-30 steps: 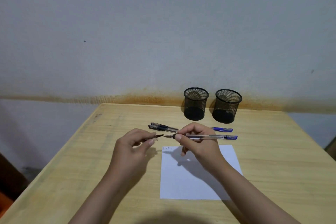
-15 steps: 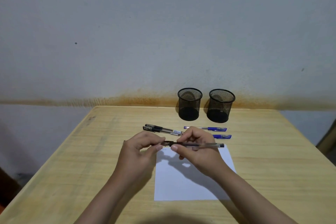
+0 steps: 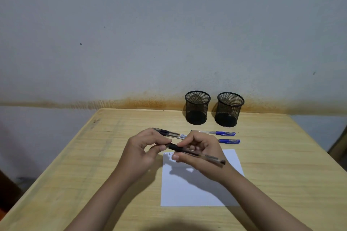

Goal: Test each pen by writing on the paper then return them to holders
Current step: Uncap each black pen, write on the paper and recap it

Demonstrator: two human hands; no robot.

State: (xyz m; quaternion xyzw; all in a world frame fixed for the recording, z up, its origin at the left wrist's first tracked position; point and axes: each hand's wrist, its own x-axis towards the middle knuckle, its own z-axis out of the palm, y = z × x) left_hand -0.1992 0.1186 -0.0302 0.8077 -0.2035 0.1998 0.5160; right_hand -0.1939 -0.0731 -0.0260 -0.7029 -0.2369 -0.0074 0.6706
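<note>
My right hand (image 3: pixel 199 153) holds a black pen (image 3: pixel 204 156) by its barrel above the top of the white paper (image 3: pixel 199 189). My left hand (image 3: pixel 145 149) pinches the pen's black cap end, which sits on the tip. Small ink marks show at the paper's top left corner. Two black pens (image 3: pixel 173 134) lie on the table behind my hands, partly hidden. Two blue pens (image 3: pixel 223 133) lie to the right of them. Two black mesh holders (image 3: pixel 197 108) (image 3: pixel 229 109) stand at the table's far edge with no pens visible in them.
The wooden table (image 3: pixel 90 165) runs up to a grey wall with a rust-coloured stain line. Its left and right edges drop off to the floor.
The cap in my left hand has met the pen in my right hand and now sits on its tip. The pen's far end has tilted down to the right.
</note>
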